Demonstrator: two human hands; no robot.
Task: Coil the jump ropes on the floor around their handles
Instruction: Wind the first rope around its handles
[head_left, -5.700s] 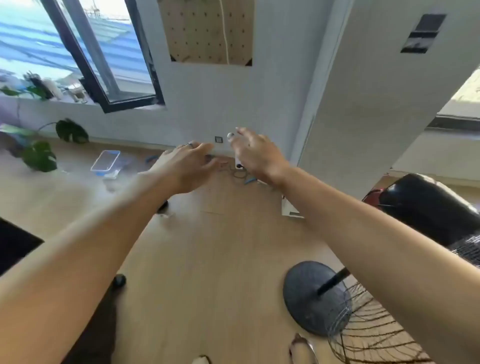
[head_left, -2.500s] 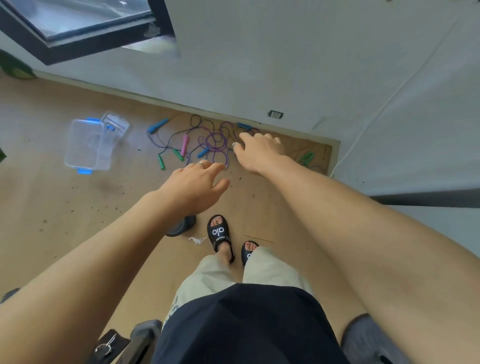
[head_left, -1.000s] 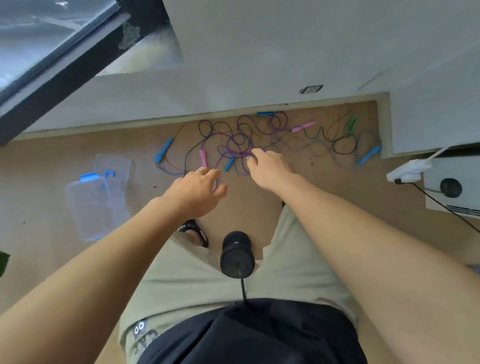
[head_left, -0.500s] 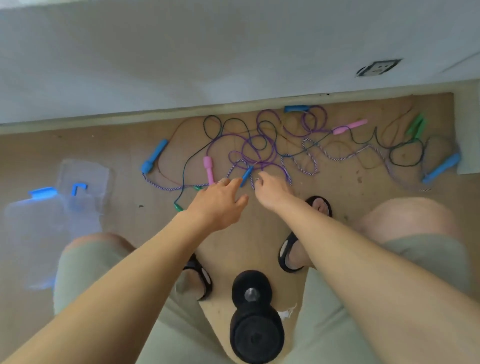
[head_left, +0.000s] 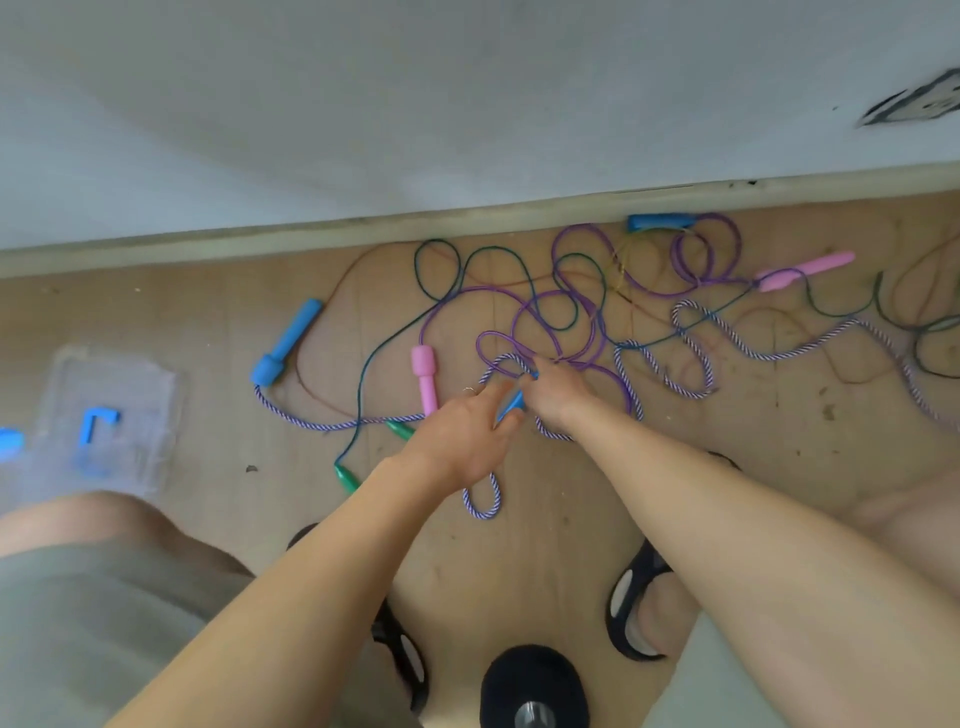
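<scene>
Both hands meet low over the wooden floor (head_left: 519, 561), at the near edge of a tangle of jump ropes. The right hand (head_left: 558, 397) has its fingers curled down onto a small blue handle (head_left: 511, 402), which slants out from under its fingertips toward the left hand; it seems to pinch the handle's upper end, though the fingers hide the contact itself. The left hand (head_left: 465, 441) lies just beside it with the fingers stretched forward and relaxed (a ring shows on one of them), the thumb side touching the blue handle's lower end without closing round it.

Just beyond the left fingertips stands a pink handle (head_left: 425, 376), lying lengthwise and pointing away from the person. A white-and-purple striped rope (head_left: 691, 358) loops out from under both hands: one loop hangs back below the left wrist, another runs leftward to a larger blue handle (head_left: 288, 340) well off to the left of the left fingers. Purple rope (head_left: 571, 322) curls in several rings right in front of the right fingertips, crossed by a dark green rope (head_left: 441, 270). Two green handles (head_left: 347, 477) sit near the left wrist, on its outer side. Far ahead of the right fingers, by the baseboard (head_left: 311, 236), lie another blue handle (head_left: 657, 222) and a second pink handle (head_left: 802, 271).

A clear plastic container (head_left: 111, 421) with blue clips rests far left, blurred. A black dumbbell (head_left: 532, 686) sits between the sandalled feet.
</scene>
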